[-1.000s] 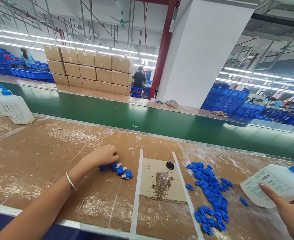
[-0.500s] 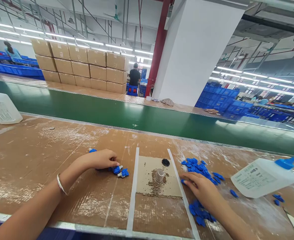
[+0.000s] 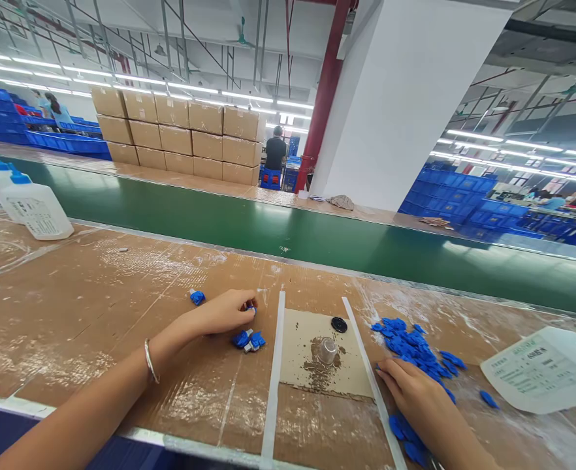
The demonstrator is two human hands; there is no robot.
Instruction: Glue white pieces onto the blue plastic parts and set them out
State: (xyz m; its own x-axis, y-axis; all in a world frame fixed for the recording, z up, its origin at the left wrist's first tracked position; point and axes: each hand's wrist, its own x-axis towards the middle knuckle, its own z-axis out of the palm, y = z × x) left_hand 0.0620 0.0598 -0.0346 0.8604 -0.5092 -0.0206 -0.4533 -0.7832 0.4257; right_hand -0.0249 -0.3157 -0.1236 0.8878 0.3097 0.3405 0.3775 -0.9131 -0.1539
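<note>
My left hand (image 3: pixel 226 312) rests on the brown cardboard bench top (image 3: pixel 72 307), its fingertips pinching a small blue plastic part (image 3: pixel 251 309). Just below it lie two or three blue-and-white parts (image 3: pixel 249 340), and one single blue part (image 3: pixel 197 297) sits to the left. My right hand (image 3: pixel 413 391) lies palm down on the near edge of a heap of several blue parts (image 3: pixel 410 346); whether it grips one is hidden. Between the hands a cardboard square (image 3: pixel 307 372) carries a small clear cup (image 3: pixel 326 350) and a black disc (image 3: pixel 338 324).
A white bottle with a blue cap (image 3: pixel 545 375) lies on its side at the right. Two similar bottles (image 3: pixel 36 207) stand at the far left. A green conveyor belt (image 3: pixel 288 238) runs behind the bench. Stacked cartons (image 3: pixel 180 134), blue crates and people stand beyond.
My left hand slid right and picked up a blue part, leaving one part alone on the left. My right hand, which set the bottle down earlier, drew back toward me along the heap.
</note>
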